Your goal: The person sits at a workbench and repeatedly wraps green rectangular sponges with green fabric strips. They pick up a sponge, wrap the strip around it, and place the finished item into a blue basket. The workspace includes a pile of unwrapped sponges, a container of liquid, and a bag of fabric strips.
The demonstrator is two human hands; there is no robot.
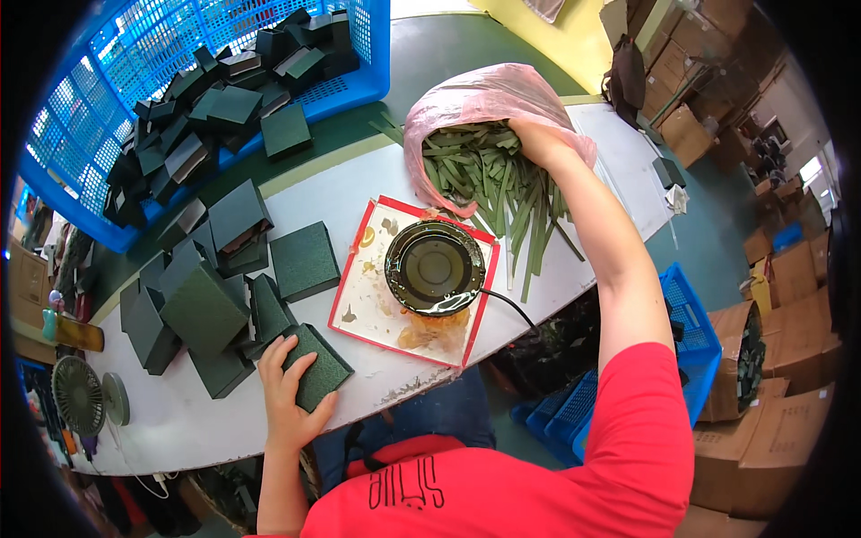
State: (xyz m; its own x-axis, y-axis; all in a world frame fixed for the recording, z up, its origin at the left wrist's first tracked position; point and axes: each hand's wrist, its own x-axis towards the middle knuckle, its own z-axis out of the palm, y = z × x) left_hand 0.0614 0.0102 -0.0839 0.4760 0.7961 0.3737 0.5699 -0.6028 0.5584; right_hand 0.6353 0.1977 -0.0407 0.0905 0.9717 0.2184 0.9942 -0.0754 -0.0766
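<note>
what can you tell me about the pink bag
The pink bag is thin, crinkled and looks like plastic. It lies on the table, its wide mouth open toward the person. Green strips fill the mouth and spill out onto the table. The right hand reaches in at the mouth's right side, fingers hidden.

- Left, a small green fan (78, 395)!
- Just beyond it, an amber bottle (79, 335)!
- Far right, brown cartons (780, 457) piled up!
- Upper right, a dark bag (627, 81)!

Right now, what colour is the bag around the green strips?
The bag is pale pink, best seen in the head view.
</note>
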